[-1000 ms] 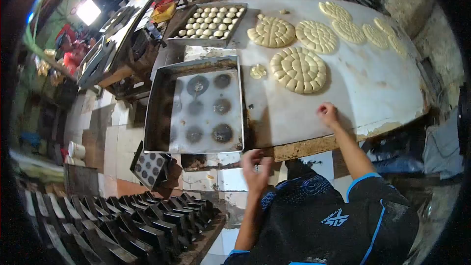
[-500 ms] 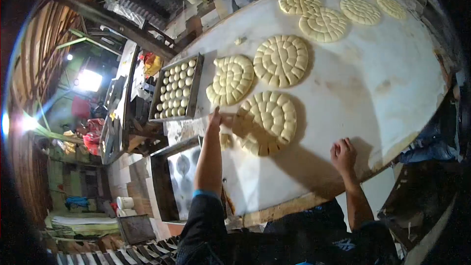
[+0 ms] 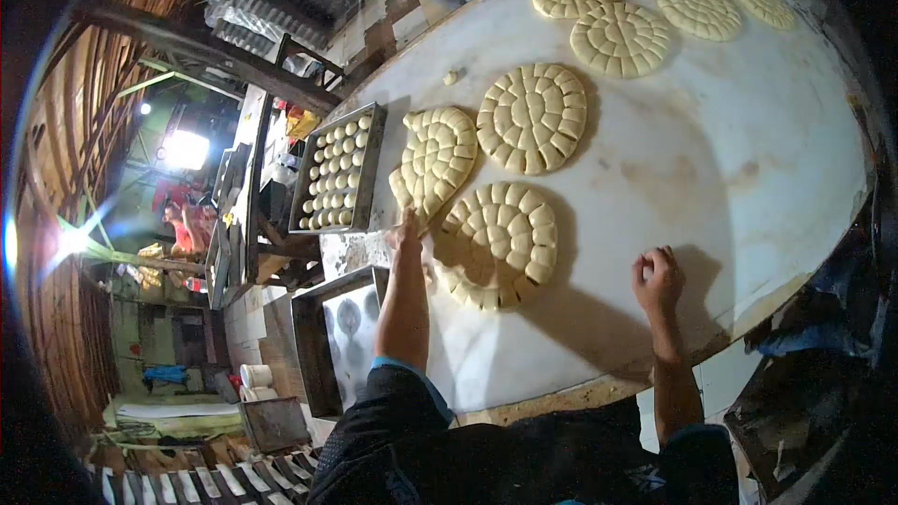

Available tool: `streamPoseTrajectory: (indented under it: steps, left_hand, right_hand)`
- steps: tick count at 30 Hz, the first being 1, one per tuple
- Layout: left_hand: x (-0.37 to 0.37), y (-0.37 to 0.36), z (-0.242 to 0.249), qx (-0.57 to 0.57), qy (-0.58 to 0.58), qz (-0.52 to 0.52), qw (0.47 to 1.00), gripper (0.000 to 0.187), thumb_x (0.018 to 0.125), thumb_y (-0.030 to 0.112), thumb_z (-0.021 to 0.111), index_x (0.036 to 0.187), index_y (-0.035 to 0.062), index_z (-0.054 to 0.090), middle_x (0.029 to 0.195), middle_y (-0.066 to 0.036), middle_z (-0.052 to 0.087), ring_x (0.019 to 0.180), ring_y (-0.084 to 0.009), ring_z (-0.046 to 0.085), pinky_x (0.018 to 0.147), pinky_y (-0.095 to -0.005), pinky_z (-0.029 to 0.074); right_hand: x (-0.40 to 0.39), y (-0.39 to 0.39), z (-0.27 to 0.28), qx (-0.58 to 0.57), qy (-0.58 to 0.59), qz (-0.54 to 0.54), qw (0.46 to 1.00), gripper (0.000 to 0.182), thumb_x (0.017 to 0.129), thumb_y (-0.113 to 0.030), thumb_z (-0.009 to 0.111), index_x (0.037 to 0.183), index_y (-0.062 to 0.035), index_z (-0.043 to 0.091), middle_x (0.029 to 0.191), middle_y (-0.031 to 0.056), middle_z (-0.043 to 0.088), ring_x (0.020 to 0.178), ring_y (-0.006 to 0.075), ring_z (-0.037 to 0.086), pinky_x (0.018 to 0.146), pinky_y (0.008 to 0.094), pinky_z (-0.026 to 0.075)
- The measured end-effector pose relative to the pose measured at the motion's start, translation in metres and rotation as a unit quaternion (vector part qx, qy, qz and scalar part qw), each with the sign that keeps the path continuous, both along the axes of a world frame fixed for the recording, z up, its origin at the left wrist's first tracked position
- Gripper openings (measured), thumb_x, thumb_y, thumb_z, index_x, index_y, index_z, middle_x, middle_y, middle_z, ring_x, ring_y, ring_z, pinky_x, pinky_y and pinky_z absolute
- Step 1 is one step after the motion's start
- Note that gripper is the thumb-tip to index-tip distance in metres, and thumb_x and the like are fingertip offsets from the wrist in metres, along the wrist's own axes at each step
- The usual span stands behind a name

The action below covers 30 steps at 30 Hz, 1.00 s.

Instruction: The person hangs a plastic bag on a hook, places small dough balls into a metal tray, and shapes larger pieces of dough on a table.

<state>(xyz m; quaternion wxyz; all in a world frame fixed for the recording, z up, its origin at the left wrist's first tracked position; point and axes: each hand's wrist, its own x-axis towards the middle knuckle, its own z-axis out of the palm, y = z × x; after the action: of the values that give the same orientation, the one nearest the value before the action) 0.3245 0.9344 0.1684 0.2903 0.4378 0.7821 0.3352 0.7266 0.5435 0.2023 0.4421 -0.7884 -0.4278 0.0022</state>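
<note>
My left hand (image 3: 406, 232) is closed on what looks like a dough scraper (image 3: 427, 228), seen nearly edge-on and mostly hidden by the fingers. It is at the lower end of a partly used-up round of scored dough (image 3: 438, 154). Just right of this hand lies another round (image 3: 505, 238), cut into many small pieces and partly in shadow. A third cut round (image 3: 533, 120) sits above them. My right hand (image 3: 658, 279) hovers over or rests on the right side of the table, fingers curled, with nothing visible in them.
Several more cut rounds (image 3: 619, 39) lie toward the table's far end. A tray of dough balls (image 3: 372, 173) stands at the left edge, with a dark-rimmed tray (image 3: 313, 355) below it. A small dough lump (image 3: 451, 78) lies on the pale tabletop (image 3: 776, 131). A person (image 3: 192, 224) is in the background.
The scraper, broad and blurred over the lower round before, now appears thin beside the left round. My left hand has shifted slightly down. My right hand stays curled; the view has turned a little.
</note>
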Motion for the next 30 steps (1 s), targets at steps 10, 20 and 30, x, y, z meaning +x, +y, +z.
streamPoseTrajectory:
  steps: [10,20,30]
  left_hand:
    - [-0.029,-0.267,0.093,0.082,-0.477,-0.056,0.873,0.028,0.093,0.033,0.056,0.097,0.0056,0.057,0.084,-0.005,0.058,0.076,-0.0144,0.058,0.063,-0.0358,0.049]
    - [-0.034,-0.472,0.112,0.163,-0.543,-0.222,0.793,0.022,0.094,0.003,0.060,0.105,0.0039,0.041,0.108,-0.010,0.058,0.097,-0.0148,0.060,0.085,-0.0281,0.052]
    - [-0.081,-0.450,0.100,0.261,-0.380,-0.015,0.887,0.020,0.097,0.018,0.053,0.107,0.0032,0.044,0.094,-0.007,0.053,0.081,-0.0139,0.054,0.073,-0.0274,0.047]
  right_hand:
    - [-0.049,-0.037,0.008,-0.032,0.128,0.059,0.989,0.017,0.078,-0.016,0.068,0.073,-0.0036,0.057,0.066,0.0099,0.058,0.062,0.0216,0.059,0.059,0.0361,0.046]
    - [-0.319,-0.100,0.087,0.039,0.374,0.304,0.875,0.032,0.097,-0.022,0.054,0.120,-0.0035,0.041,0.101,0.0070,0.057,0.086,0.0142,0.057,0.078,0.0278,0.048]
    - [-0.289,-0.066,0.106,0.173,0.362,0.134,0.906,0.032,0.091,-0.010,0.057,0.121,-0.0050,0.046,0.097,0.0039,0.057,0.084,0.0105,0.054,0.066,0.0249,0.046]
